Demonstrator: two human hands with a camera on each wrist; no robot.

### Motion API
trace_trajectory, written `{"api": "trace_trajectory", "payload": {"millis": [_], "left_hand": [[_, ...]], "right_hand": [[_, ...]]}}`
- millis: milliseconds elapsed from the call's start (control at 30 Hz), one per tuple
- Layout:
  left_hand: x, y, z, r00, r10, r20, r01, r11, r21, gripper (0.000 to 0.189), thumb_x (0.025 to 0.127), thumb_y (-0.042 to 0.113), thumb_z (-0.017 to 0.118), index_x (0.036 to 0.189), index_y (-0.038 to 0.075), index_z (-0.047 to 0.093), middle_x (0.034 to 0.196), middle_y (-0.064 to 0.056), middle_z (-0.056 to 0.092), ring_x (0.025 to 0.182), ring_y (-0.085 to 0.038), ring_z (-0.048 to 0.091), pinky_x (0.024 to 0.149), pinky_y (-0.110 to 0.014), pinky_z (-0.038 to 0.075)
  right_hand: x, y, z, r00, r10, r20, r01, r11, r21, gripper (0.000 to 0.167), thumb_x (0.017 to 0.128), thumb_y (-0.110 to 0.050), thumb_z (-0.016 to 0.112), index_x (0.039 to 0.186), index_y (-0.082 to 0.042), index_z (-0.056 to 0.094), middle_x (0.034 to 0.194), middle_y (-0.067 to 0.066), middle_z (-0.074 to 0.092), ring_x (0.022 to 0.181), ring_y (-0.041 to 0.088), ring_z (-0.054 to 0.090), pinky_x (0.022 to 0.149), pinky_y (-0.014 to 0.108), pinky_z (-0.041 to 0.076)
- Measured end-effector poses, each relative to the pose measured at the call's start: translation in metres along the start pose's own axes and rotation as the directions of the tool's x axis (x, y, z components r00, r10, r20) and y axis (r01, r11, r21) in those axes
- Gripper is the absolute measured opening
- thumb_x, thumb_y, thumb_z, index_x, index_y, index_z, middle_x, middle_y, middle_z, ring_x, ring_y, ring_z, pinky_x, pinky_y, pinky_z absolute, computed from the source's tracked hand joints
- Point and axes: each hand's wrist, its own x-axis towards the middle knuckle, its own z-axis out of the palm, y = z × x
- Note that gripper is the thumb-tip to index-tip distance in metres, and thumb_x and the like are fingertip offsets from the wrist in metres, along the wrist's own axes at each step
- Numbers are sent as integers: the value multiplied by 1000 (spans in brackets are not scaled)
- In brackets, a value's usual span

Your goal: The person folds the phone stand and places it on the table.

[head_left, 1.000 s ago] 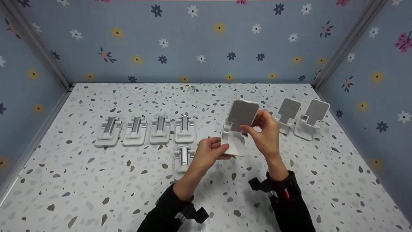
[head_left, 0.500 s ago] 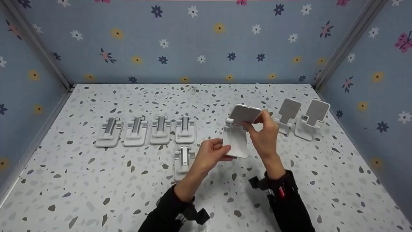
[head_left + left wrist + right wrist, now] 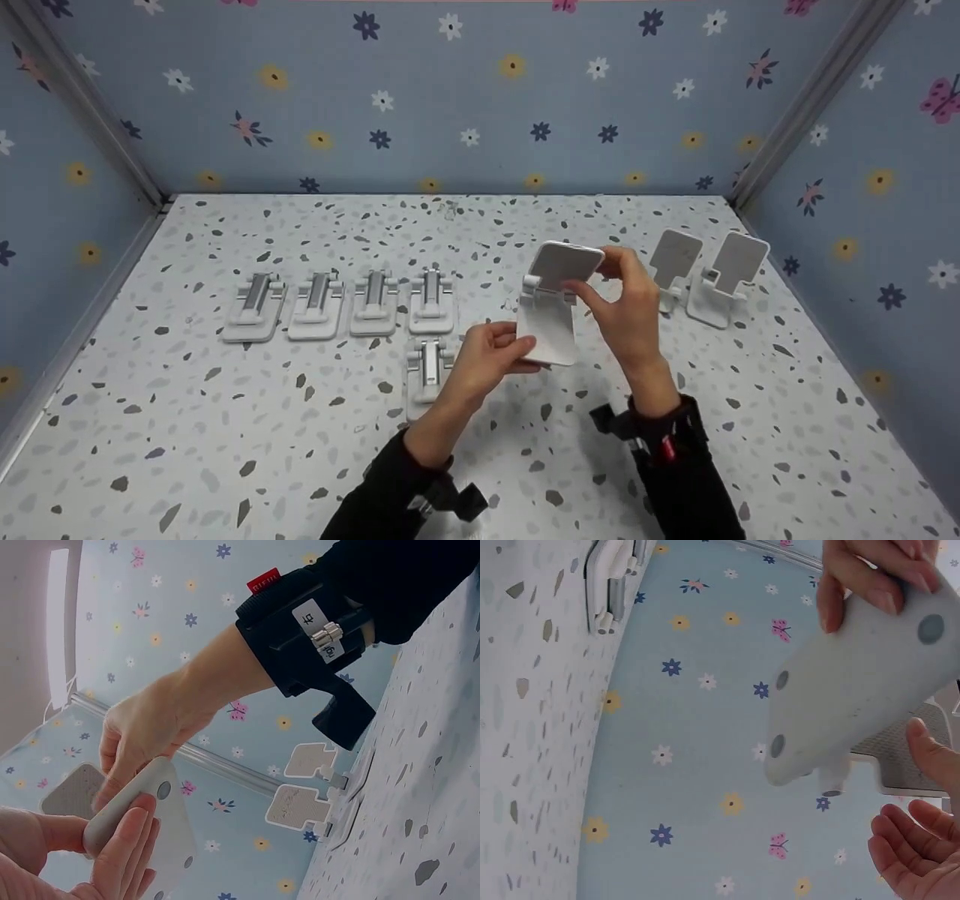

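A white phone stand (image 3: 547, 330) is held up over the table, its grey-padded plate (image 3: 564, 264) tilted back from the base. My left hand (image 3: 487, 358) grips the base's near left corner, thumb on top and fingers underneath. At the plate's right edge, my right hand (image 3: 628, 307) pinches it between thumb and fingers. The right wrist view shows the base's underside (image 3: 840, 690) with round grey feet, and my right thumb (image 3: 928, 750) against the padded plate. In the left wrist view, the base (image 3: 150, 810) lies between my left thumb and fingers.
Two unfolded phone stands, one (image 3: 675, 259) beside the other (image 3: 739, 262), stand at the right. Several folded stands form a row at the left, the last (image 3: 430, 304) nearest my hands. Another folded stand (image 3: 427, 379) is partly behind my left forearm. Flowered walls (image 3: 465, 97) enclose the table.
The plate has tipped back over the base, so its pad looks shorter. My right hand has shifted slightly up and right along the plate's edge. My left hand keeps its grip.
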Motion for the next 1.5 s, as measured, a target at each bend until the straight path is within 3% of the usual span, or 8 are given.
{"api": "trace_trajectory", "payload": {"millis": [167,367,500,833,1133,1500], "left_hand": [[1,0,0,1000,7,3,-7,1000,2,32,86,-3,51,113,-20,45,100,-30,58,80,-30,63,69,-33,54],[1,0,1,1000,10,3,-10,1000,7,38,85,-4,52,116,-22,40,102,-32,56,80,-32,63,69,-33,54],[1,0,2,1000,11,6,-11,1000,9,38,85,-4,53,116,-22,40,102,-32,56,82,-33,62,70,-33,54],[2,-2,2,1000,-8,-9,8,998,56,30,83,-6,53,109,-20,48,98,-31,58,78,-32,63,67,-32,55],[2,-5,0,999,-32,-16,33,996,79,30,82,-8,52,110,-20,48,99,-32,58,75,-34,63,65,-32,55],[0,-5,-1,999,-34,-39,38,993,111,30,81,-9,52,109,-19,49,96,-30,59,74,-34,63,63,-33,56]], "right_hand": [[13,-12,-9,997,-74,-37,73,997,-26,38,70,-14,74,102,1,59,89,10,61,82,21,56,73,27,47],[25,-25,-12,990,-137,-25,136,990,-30,26,78,-12,68,100,0,63,89,9,60,83,19,57,73,26,47],[27,-28,-10,985,-170,-29,170,985,-14,14,80,-4,64,93,-1,66,85,8,59,77,18,56,65,23,44],[19,-29,-8,983,-164,-77,161,986,-44,7,80,3,61,84,0,67,80,10,57,72,20,53,60,26,40],[6,-30,-4,974,-179,-136,174,984,-45,10,85,-5,59,83,1,67,78,10,57,73,23,53,63,25,42],[-2,-36,-5,964,-204,-168,200,979,-44,8,78,5,63,82,1,68,76,10,58,69,22,53,61,25,43]]}}
